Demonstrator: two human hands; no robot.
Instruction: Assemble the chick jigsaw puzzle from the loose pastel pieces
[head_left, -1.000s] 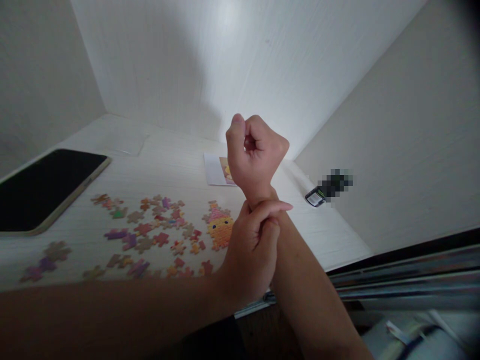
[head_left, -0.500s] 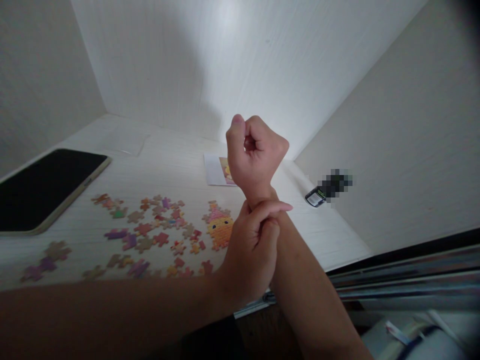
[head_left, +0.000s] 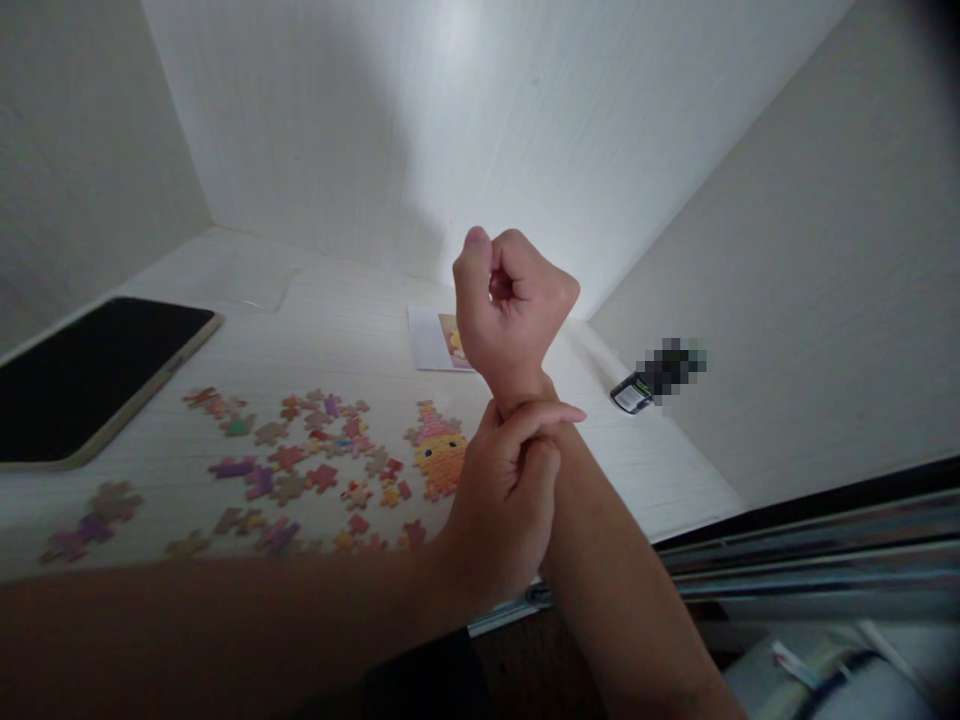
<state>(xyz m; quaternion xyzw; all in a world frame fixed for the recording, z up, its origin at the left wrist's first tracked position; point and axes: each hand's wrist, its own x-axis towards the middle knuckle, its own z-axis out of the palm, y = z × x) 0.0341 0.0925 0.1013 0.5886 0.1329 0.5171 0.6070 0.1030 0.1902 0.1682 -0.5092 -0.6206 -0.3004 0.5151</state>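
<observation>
My left hand (head_left: 504, 500) is wrapped around my right forearm (head_left: 581, 490) just below the wrist, with a finger and the thumb showing on the near side. Above it, my right hand (head_left: 517, 295) is raised in a loose fist, thumb side up, and a small gap through the curled fingers shows nothing held. Partly hidden behind my left hand lies a joined section of jigsaw puzzle (head_left: 441, 460), yellow and pink with two dark eyes. Loose jigsaw pieces (head_left: 322, 477) are scattered to its left; my left arm covers some of the nearest ones.
At the left lies a tablet (head_left: 97, 370) with a dark screen. A clear plastic sheet or bag (head_left: 247, 285) is near the back. A picture card (head_left: 431, 340) lies behind my right hand. A black labelled item (head_left: 632, 394), partly pixelated, stands by the right wall (head_left: 810, 330).
</observation>
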